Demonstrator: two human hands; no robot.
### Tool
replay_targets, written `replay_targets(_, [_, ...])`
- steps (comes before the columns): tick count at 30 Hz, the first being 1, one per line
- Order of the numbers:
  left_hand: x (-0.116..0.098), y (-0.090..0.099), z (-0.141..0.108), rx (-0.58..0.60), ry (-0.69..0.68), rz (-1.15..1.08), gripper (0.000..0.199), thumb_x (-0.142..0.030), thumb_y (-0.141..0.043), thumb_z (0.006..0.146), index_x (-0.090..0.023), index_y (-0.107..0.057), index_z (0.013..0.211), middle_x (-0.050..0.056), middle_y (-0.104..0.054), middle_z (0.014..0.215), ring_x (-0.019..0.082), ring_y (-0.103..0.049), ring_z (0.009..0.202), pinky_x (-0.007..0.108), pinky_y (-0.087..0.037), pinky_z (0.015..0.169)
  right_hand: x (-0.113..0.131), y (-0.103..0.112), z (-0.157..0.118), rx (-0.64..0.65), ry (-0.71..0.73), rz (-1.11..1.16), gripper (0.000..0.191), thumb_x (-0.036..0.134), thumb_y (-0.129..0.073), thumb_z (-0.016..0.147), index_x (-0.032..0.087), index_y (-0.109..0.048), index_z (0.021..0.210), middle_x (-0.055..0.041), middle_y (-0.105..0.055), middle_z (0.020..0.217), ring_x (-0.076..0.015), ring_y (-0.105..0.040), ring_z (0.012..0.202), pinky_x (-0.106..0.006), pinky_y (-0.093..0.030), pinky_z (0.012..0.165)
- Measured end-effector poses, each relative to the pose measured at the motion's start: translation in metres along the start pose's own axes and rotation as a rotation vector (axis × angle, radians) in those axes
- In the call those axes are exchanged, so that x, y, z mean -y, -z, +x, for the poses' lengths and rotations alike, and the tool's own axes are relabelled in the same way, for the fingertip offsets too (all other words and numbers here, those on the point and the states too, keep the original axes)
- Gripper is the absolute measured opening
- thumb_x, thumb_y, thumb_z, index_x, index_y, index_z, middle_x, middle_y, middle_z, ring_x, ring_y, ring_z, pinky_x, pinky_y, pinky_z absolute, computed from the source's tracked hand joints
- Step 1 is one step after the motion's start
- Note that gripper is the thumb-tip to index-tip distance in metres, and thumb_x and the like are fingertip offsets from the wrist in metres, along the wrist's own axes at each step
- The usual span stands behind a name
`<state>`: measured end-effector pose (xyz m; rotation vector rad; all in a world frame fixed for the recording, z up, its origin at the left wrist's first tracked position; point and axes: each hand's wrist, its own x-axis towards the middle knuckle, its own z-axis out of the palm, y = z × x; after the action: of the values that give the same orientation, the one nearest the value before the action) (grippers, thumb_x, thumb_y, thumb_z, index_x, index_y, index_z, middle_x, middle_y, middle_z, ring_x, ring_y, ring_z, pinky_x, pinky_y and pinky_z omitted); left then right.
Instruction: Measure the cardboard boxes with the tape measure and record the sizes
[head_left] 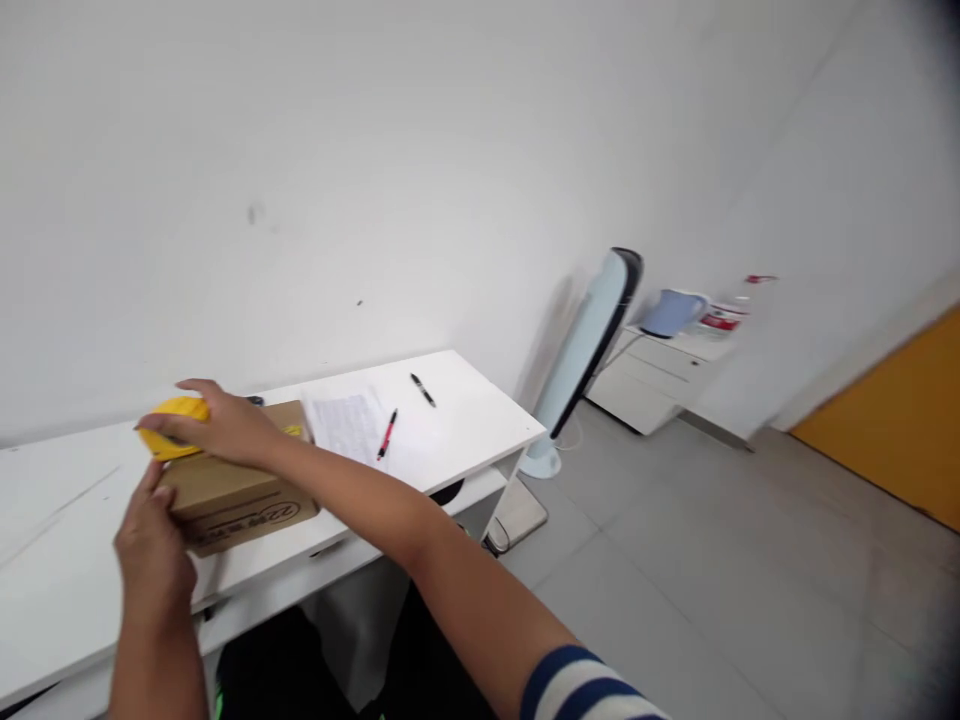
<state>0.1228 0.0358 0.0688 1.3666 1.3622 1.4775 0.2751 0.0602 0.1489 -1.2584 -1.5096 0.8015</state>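
Note:
A brown cardboard box (240, 488) with dark printing on its front side lies on the white desk (465, 400). My right hand (236, 428) reaches over the box top and grips a yellow roll of tape (178, 408) at the box's left end. To the right of that hand, a bit of yellow (293, 430) shows on the box top; my hand hides what lies between. My left hand (154, 540) is closed at the left end of the box, its fingertips just under the roll. Part of its grip is hidden.
Papers (349, 425), a red pen (387, 435) and a black pen (423, 390) lie right of the box. Beyond the desk stand a tall light-blue appliance (581, 350) and a low white cabinet (652, 375) with a blue kettle (673, 313) and a bottle (724, 317).

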Motion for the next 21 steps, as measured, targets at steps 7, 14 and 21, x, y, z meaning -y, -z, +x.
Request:
replay_targets(7, [0.006,0.003,-0.002,-0.068,-0.036,-0.166,0.045,-0.038,-0.058,0.082,-0.030,-0.065,0.126,-0.005,-0.061,0.138,0.028,-0.049,0.135,0.047,-0.034,0.118,0.004,-0.015,-0.008,0.155,0.106,0.033,0.090,0.066,-0.075,0.066,0.034,-0.037,0.142,-0.0035,-0.060,0.127,-0.0270,-0.060,0.114,-0.044,-0.050,0.098])
replay_targets(14, [0.011,0.008,-0.003,0.007,-0.020,-0.216,0.052,-0.040,-0.058,0.083,-0.024,-0.061,0.132,0.005,-0.059,0.140,0.028,-0.050,0.133,0.042,-0.035,0.116,0.002,-0.017,-0.010,0.158,0.147,-0.081,0.078,0.056,-0.074,0.070,0.032,-0.040,0.135,-0.0017,-0.062,0.109,-0.0239,-0.061,0.100,-0.040,-0.051,0.089])
replay_targets(21, [0.013,0.009,0.000,-0.005,0.003,-0.195,0.054,-0.044,-0.058,0.082,-0.024,-0.061,0.132,0.004,-0.061,0.137,0.028,-0.052,0.130,0.042,-0.038,0.113,-0.001,-0.020,-0.006,0.121,0.108,-0.097,0.073,0.053,-0.074,0.068,0.028,-0.040,0.127,-0.0026,-0.060,0.106,-0.0231,-0.061,0.096,-0.037,-0.051,0.083])
